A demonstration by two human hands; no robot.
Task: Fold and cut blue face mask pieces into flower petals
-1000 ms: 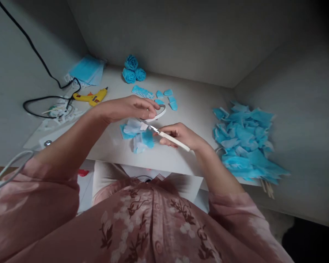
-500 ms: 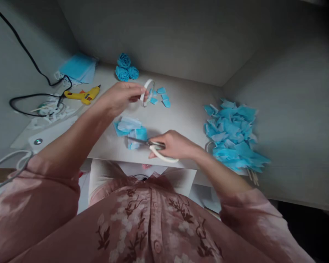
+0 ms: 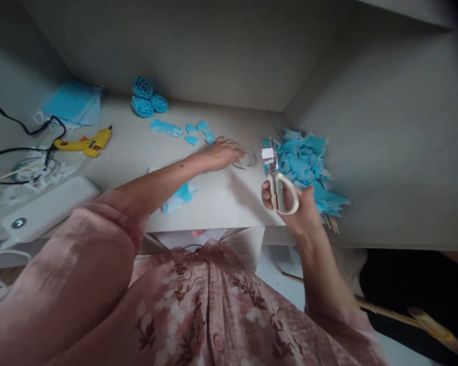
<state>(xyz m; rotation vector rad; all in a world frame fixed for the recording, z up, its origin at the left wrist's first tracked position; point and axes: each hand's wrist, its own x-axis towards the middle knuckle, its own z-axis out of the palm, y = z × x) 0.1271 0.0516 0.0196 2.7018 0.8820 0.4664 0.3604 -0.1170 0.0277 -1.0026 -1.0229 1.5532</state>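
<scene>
I can see the scissors [image 3: 275, 177] have shiny metal blades and smooth plastic handles; the glue gun [image 3: 94, 144] looks plastic, the cloth scraps [image 3: 301, 158] matt and crinkled, the tabletop [image 3: 221, 203] smooth.

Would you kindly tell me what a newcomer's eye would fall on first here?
Probably the large heap of blue pieces on the table's right side, with the pale-handled scissors held up beside it in the right hand. Next, perhaps, the three blue rosettes clustered near the back wall, left of centre. The yellow glue gun also stands out at the left, against the pale tabletop.
</scene>
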